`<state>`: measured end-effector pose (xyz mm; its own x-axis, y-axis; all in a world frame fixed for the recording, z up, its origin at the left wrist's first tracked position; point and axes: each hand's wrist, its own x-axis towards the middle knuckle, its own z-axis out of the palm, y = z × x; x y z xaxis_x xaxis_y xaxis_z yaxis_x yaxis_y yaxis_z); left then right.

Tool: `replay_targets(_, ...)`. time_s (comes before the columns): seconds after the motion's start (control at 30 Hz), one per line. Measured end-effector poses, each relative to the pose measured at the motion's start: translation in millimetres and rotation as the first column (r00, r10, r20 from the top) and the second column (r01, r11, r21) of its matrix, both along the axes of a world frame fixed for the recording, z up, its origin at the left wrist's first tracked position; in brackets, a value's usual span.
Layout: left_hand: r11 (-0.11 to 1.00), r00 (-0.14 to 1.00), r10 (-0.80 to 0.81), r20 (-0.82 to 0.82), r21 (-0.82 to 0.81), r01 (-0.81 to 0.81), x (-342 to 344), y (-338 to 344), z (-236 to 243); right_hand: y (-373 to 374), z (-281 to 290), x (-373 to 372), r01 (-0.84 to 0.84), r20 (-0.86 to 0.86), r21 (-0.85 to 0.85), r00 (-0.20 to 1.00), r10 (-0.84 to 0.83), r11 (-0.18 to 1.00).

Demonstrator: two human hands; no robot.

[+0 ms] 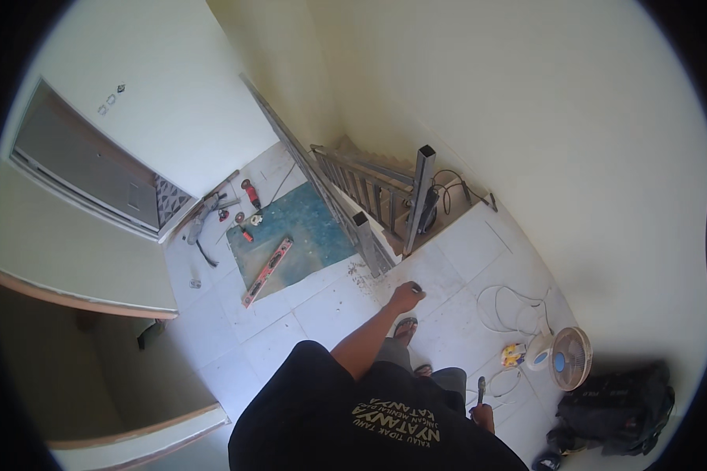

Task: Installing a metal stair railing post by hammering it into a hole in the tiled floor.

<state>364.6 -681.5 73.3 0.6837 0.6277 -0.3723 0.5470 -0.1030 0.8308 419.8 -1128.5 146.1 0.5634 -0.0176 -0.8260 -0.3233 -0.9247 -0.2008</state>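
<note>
A red level (268, 272) lies on the blue-green sheet (318, 228); right of that sheet, the left hand (404, 299) curls round a small dark item (417, 289), kind unclear; farther right of it, the right hand (484, 418) grips a hammer-like tool (481, 388).

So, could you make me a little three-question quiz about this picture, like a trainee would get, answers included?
1. Which hand is nearer the metal posts, left or right?
2. True or false: the fan stands on the blue-green sheet.
3. Which of these lies mostly on that sheet? A) a pillow B) a red spirit level C) a bucket

Key: 1. The left hand. 2. False; it stands on the floor tiles near the black bag. 3. B.
</note>
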Motion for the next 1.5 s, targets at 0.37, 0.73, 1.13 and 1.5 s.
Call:
replay_targets(0.37, 0.949, 0.886, 0.315, -0.341, 0.128, -0.288, -124, -116, -34, -55, -109, 191, -0.839, 0.177, 0.017, 0.539, 0.824, 0.545)
replay_targets(0.73, 0.302, 0.375, 0.637, -0.673, -0.229, -0.925, -208, -430, -12, -57, -150, 296, -0.901, 0.088, -0.109, -0.428, 0.899, -0.419)
replay_targets(1.13, 0.231, 0.328, 0.886, -0.329, -0.300, -0.925, -154, -427, -12, -59, -137, 310, -0.958, -0.091, -0.064, 0.286, 0.954, 0.281)
replay_targets(1.5, 0.288, 0.370, 0.871, -0.324, -0.274, -0.918, -140, -428, -20, -89, -203, 338, -0.997, -0.023, 0.070, -0.023, 0.999, -0.021)
